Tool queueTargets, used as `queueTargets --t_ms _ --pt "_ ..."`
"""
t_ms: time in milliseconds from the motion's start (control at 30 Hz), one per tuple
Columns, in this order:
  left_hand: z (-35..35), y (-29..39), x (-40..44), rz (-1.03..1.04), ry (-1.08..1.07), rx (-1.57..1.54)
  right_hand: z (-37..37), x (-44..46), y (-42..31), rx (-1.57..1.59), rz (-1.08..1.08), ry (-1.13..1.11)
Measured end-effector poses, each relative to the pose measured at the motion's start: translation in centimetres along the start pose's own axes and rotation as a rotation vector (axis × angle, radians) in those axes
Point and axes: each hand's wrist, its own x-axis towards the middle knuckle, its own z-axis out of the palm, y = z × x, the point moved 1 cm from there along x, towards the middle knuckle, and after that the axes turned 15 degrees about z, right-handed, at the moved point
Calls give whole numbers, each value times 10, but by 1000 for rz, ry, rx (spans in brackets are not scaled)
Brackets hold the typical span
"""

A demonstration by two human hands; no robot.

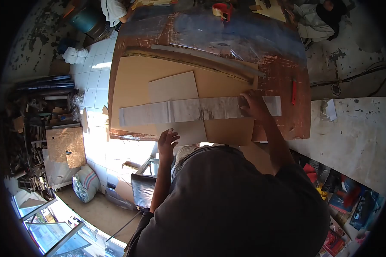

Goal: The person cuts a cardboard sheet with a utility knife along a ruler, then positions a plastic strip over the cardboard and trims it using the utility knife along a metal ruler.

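Note:
A long, flat grey strip (184, 111) with worn, scuffed patches lies crosswise over a large brown cardboard sheet (133, 77). Beneath the strip is a smaller greyish board (173, 85), its upper part showing beyond the strip and its lower part near my body. My right hand (253, 106) grips the strip toward its right end, fingers curled over it. Close to the table's front edge, my left hand (168, 141) is apart from the strip, beside the lower part of the greyish board, with fingers loosely bent and nothing visible in them.
Two long metal bars (193, 64) lie across the cardboard's far side. A red cutter knife (294, 92) rests at the table's right, and a red tape dispenser (221, 11) at the back. Other people (113, 12) are at the far edge. A pale board (351, 132) stands right.

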Motion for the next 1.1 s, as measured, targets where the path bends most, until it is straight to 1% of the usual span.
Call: queueTargets --t_ms 33,133,200,233,367,433,567,633,733,833,900,933,967,1033,1100 --pt "9 0 -2 3 1 2 -4 -6 2 3 -2 1" --pt "24 -6 -5 -139 -118 -259 -10 -16 8 -65 38 -11" --pt "28 -16 1 -145 -150 -285 -5 -10 15 -170 -1 -45" --pt "30 -18 3 -157 -178 -316 -5 -7 15 -168 2 -39" --pt "32 -27 14 -205 -176 -396 0 7 16 -155 -6 -80" --pt "32 -27 17 -144 -274 -404 4 10 17 -150 1 -106" --pt "35 -26 19 -163 -215 -413 4 14 13 -185 52 -156" --pt "34 -28 19 -246 -135 -496 5 13 8 -227 77 -181" --pt "32 -29 19 -240 -164 -506 4 12 8 -228 78 -156" --pt "27 -32 21 -235 -218 -535 1 11 6 -189 50 -80" --pt "25 -35 24 -207 -270 -547 -5 11 5 -81 103 -209" --pt "26 -31 24 -242 -239 -544 -6 12 5 -13 57 -182" --pt "27 -28 23 -277 -207 -540 -6 9 7 -21 62 -173" --pt "31 -23 23 -276 -248 -551 -8 6 4 36 26 -137" --pt "37 -17 20 -379 -311 -567 -10 8 -2 85 10 -131"
